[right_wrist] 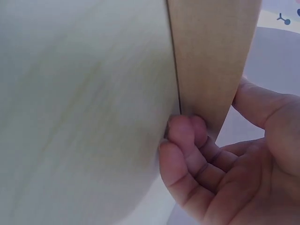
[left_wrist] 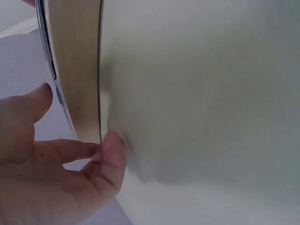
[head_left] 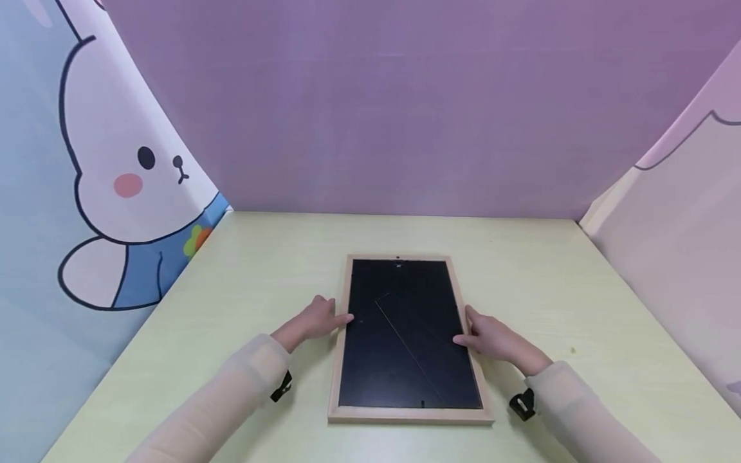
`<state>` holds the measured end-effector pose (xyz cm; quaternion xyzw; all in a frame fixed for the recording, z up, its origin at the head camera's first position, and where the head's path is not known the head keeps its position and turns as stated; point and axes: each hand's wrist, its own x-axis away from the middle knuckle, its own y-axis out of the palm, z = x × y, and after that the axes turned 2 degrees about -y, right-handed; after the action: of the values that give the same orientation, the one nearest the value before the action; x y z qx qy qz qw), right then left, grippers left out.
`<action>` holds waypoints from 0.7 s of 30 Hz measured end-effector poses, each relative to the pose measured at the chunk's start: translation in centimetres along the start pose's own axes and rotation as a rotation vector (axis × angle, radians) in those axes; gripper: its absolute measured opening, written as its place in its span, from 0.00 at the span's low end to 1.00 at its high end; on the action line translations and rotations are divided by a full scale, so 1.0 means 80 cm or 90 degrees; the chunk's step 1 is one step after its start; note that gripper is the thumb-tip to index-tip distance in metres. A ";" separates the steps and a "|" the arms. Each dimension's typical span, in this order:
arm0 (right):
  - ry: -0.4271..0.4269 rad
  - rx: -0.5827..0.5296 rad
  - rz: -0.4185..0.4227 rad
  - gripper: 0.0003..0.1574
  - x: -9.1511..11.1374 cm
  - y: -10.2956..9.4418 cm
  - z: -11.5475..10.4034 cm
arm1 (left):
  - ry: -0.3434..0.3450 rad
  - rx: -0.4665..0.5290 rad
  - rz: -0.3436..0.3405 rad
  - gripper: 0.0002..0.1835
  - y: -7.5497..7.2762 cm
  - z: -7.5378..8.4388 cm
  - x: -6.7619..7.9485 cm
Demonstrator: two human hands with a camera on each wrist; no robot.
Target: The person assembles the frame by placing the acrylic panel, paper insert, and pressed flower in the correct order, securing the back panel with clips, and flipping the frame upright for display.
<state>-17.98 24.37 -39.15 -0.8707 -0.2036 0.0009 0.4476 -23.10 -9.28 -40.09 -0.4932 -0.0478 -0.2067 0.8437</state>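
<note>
A picture frame with a light wood border (head_left: 411,415) and a black back panel (head_left: 405,334) lies back side up on the table, a slanted stand outline on the panel. My left hand (head_left: 317,319) holds its left side, thumb over the border. On the opposite side, my right hand (head_left: 492,335) grips the frame with its thumb reaching over the edge onto the panel. In the left wrist view, curled fingertips (left_wrist: 112,152) meet the lower edge of the wooden side (left_wrist: 75,65). The right wrist view has fingertips (right_wrist: 180,133) tucked at the bottom edge of the wooden side (right_wrist: 211,51).
The pale yellow-green table (head_left: 272,257) runs back to a purple wall panel (head_left: 399,116). A panel with a cartoon rabbit (head_left: 127,173) stands along the left, and a pale panel (head_left: 683,244) along the right. Black straps (head_left: 523,405) show at both wrists.
</note>
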 end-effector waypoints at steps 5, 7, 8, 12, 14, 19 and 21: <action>0.006 -0.053 0.002 0.24 0.000 0.002 0.004 | 0.004 0.117 -0.012 0.19 0.006 -0.003 0.003; 0.020 -0.072 0.003 0.25 0.000 0.002 0.005 | 0.006 0.165 -0.021 0.20 0.007 -0.004 0.005; 0.025 -0.079 0.003 0.26 0.001 0.002 0.005 | 0.004 0.183 -0.027 0.20 0.009 -0.004 0.005; 0.044 -0.097 0.003 0.25 0.000 0.003 0.005 | -0.018 0.261 -0.043 0.18 0.012 -0.002 0.006; 0.045 -0.107 0.001 0.25 0.000 0.003 0.005 | -0.024 0.286 -0.038 0.16 0.014 -0.001 0.007; 0.051 -0.138 0.007 0.25 0.001 0.004 0.004 | -0.015 0.274 -0.004 0.10 0.018 0.001 0.008; 0.053 -0.145 0.012 0.24 0.001 0.005 0.004 | -0.001 0.249 0.008 0.10 0.018 0.002 0.010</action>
<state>-17.82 24.47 -39.62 -0.9170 -0.1757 -0.0540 0.3540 -21.78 -8.77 -40.99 -0.3200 -0.0845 -0.1880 0.9247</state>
